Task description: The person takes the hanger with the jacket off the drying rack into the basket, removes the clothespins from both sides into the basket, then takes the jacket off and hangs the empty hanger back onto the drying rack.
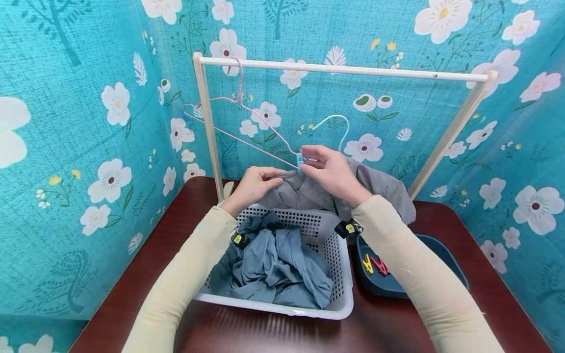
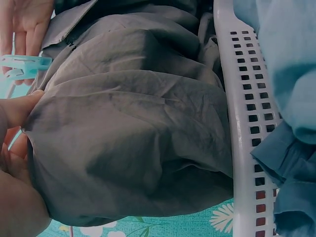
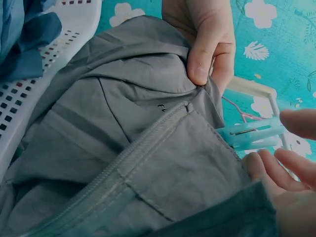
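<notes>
A grey zippered garment (image 1: 295, 191) spreads behind the basket. My left hand (image 1: 258, 184) pinches its upper edge between thumb and fingers, as the right wrist view also shows. A light blue clothespin (image 3: 252, 133) sits at the garment's edge, beside the lower right corner of a pink hanger (image 1: 265, 120). Around the clothespin, my right hand (image 1: 328, 169) is held with thumb and fingers spread apart. In the left wrist view, the fingers of that hand extend behind the clothespin (image 2: 24, 66). The pink hanger hangs from the rack's bar.
A wooden rack (image 1: 344, 68) stands at the back. A pale hanger hook (image 1: 335, 117) rises behind the grey garment. In front, a white perforated basket (image 1: 346, 294) holds blue-grey cloth (image 1: 273, 269). To its right, a dark blue tray (image 1: 384, 289) contains yellow and red clothespins (image 1: 368, 264).
</notes>
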Tool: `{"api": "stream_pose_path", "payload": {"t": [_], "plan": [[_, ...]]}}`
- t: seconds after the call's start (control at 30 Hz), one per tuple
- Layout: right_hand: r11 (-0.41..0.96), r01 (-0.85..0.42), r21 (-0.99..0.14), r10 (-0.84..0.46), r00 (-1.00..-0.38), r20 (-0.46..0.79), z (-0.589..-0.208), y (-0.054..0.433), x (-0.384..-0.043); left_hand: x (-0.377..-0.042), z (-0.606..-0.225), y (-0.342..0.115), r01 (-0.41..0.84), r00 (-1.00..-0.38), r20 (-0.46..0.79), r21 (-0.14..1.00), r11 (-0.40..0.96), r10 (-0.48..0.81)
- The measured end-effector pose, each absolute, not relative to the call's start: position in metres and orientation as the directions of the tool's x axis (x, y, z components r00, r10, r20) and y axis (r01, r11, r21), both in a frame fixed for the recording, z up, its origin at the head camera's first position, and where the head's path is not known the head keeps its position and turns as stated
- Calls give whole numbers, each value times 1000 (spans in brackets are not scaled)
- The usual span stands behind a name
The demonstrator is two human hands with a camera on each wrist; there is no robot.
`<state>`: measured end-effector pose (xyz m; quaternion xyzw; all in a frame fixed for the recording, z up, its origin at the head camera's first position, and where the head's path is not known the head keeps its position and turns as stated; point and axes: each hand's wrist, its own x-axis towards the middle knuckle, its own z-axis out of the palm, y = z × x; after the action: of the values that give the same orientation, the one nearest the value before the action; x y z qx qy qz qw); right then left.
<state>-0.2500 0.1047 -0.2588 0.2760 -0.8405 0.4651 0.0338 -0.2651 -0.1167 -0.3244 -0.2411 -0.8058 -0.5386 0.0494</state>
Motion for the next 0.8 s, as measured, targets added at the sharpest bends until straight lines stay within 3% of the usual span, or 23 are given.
{"api": "stream_pose_path", "payload": {"t": [0.3,0.8], "plan": [[531,-525,-665,-449,-840,304,-260,101,-257,-268,-327,-118,457,-871,348,831,317,346],[468,-597,-652,-424,-799,427,-267,103,-256,-266,-328,-118,461,-868,350,832,308,354]]}}
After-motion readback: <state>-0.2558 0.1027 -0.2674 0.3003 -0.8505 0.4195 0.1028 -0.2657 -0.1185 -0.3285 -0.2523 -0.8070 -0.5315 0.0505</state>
